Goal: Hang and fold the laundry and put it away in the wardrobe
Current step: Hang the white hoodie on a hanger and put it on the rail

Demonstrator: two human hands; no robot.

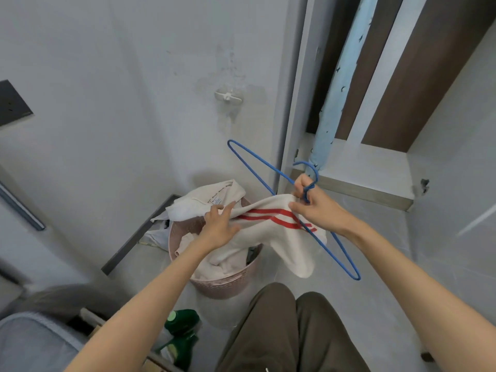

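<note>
- Working a shirt (268, 237) onto a hanger (252, 170), head view: the right hand (316, 202) is gripping the hanger at its neck and pinching the shirt edge there.
- The left hand (220, 226), at 9 o'clock from the right, is resting on the shirt with its fingers spread and fairly straight.
- The shirt is trailing into the basket (228, 283) at 6 o'clock, where more laundry is waiting.
- The wardrobe (375, 162) is standing open at 2 o'clock, so most of the hanging, folding and storing is probably still waiting.

Bare forearms (150, 291); loose olive-brown trousers (281, 331) on both legs.
</note>
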